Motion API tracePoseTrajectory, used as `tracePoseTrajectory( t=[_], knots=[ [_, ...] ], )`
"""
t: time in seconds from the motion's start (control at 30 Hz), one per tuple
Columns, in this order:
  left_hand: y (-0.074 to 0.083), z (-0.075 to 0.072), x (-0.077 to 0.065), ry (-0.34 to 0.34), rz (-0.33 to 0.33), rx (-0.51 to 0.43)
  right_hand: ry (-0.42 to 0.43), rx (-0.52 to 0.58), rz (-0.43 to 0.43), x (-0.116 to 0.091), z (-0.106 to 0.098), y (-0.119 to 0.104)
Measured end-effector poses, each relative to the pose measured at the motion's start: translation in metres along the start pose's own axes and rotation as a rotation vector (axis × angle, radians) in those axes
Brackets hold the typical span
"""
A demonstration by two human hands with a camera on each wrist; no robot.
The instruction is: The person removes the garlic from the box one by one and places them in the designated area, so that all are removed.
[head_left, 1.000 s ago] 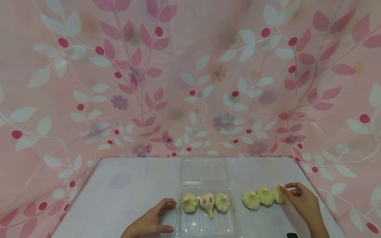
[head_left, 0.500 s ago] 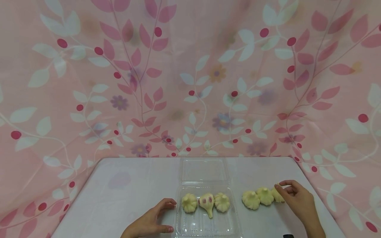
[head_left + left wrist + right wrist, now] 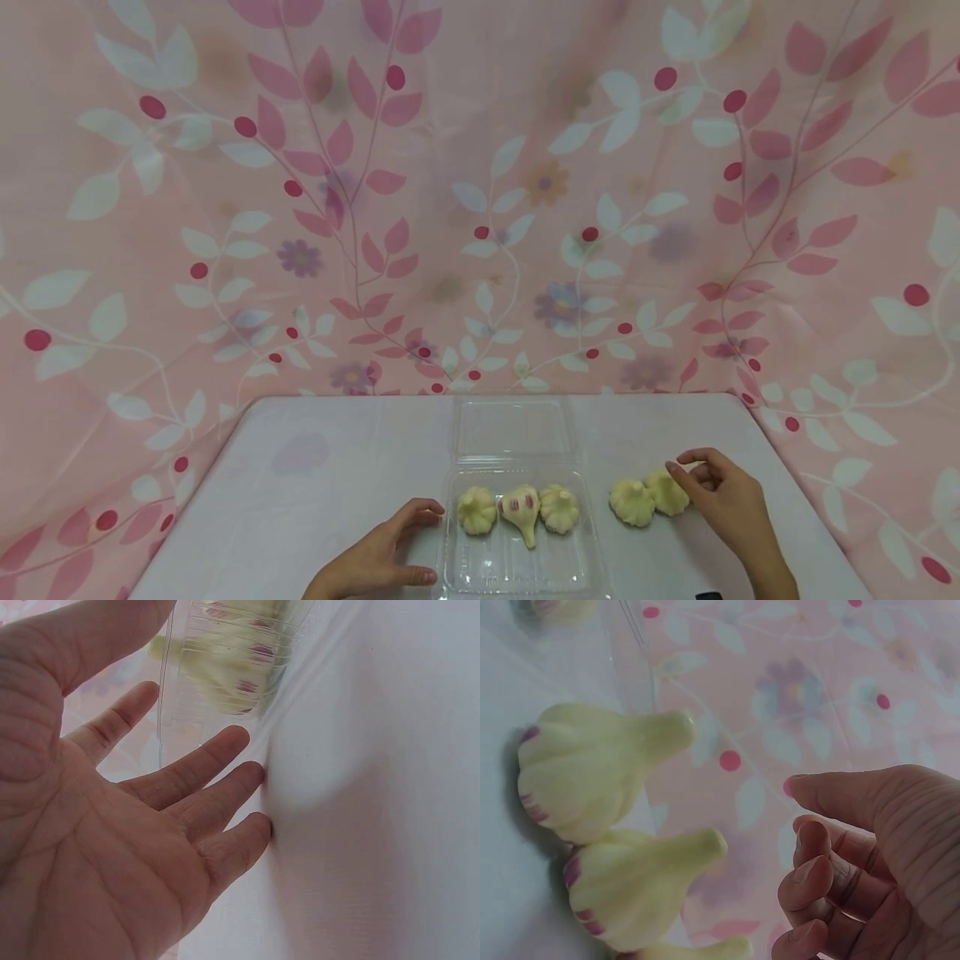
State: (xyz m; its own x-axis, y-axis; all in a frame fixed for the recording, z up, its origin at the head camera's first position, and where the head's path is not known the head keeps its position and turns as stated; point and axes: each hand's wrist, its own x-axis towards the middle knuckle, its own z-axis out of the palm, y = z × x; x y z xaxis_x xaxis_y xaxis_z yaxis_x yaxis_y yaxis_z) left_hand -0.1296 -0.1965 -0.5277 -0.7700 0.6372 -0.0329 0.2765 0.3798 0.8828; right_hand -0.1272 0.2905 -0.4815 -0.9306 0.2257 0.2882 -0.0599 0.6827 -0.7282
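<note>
A clear plastic clamshell box (image 3: 517,575) lies with its lid folded back. Inside its tray, three garlic bulbs sit in a row; the middle garlic bulb (image 3: 521,510) shows purple patches. My left hand (image 3: 378,554) rests beside the tray's left edge, its fingers spread and nothing held. Outside the box on the right stand more garlic bulbs: the nearest to it (image 3: 632,503), a second (image 3: 667,492), and a third, partly seen at the bottom of the right wrist view (image 3: 697,950). My right hand (image 3: 723,500) hovers over this row, fingers loosely bent, holding nothing and hiding the third bulb in the head view.
The box's transparent lid (image 3: 515,429) lies toward the back of the white table (image 3: 322,467). A pink leaf-patterned cloth (image 3: 480,208) hangs behind the table. Part of a small black object (image 3: 708,596) shows at the bottom edge.
My right hand has moved left along the row from the rightmost garlic bulb, which it now covers in the head view. The left hand and the bulbs in the box stay put.
</note>
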Motion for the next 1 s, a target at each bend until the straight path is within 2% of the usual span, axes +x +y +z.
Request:
tracePoseTrajectory(
  t=[0.17, 0.4, 0.63, 1.0],
  knots=[
    [-0.001, 0.000, 0.000, 0.002, -0.004, 0.010, -0.010, 0.011, -0.027, -0.001, 0.008, -0.004],
    [0.000, -0.001, 0.001, 0.006, 0.027, 0.023, -0.037, 0.034, -0.048, -0.002, 0.016, -0.014],
    [0.001, -0.001, 0.001, 0.000, 0.018, -0.001, -0.088, 0.085, -0.052, -0.007, 0.025, -0.021],
    [0.001, -0.001, 0.000, -0.004, 0.022, -0.003, -0.119, 0.133, -0.095, -0.008, 0.038, -0.031]
  ],
)
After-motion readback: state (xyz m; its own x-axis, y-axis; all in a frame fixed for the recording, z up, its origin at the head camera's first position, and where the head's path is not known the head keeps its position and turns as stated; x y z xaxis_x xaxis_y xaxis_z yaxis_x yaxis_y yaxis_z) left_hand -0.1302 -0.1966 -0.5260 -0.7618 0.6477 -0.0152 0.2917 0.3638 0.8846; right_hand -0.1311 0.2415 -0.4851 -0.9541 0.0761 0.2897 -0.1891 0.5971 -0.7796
